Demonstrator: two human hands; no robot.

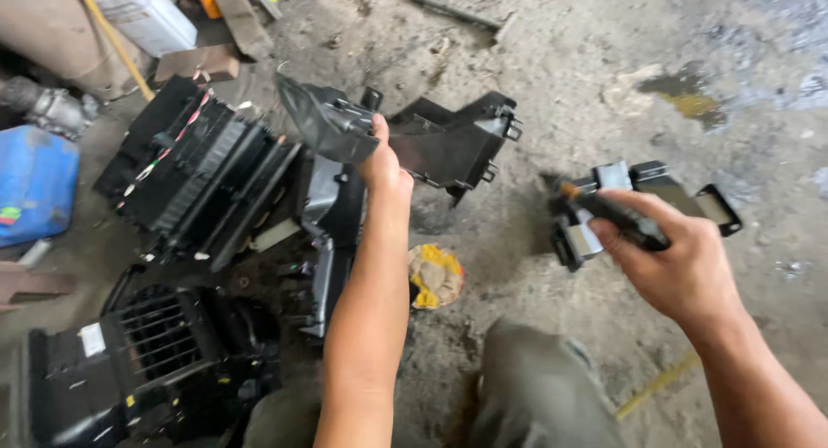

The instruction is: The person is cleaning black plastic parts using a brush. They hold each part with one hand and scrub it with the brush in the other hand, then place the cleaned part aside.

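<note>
The left hand point(385, 168) clamps a black housing point(332, 120), lifted above the floor point(586, 60). The right hand point(668, 258) is closed on a screwdriver point(617, 213) over a small part point(595, 232). The housing may slip and crack on the concrete. The floor is dusty and stained, with a rag point(435, 275) and more black casings point(190, 172).

The plastic housings point(198, 172) are black, one crossed by a red-and-white striped wire point(177, 137), the crumpled rag point(435, 275) yellow and tan, the jug point(34, 185) blue, the floor point(604, 68) grey.
</note>
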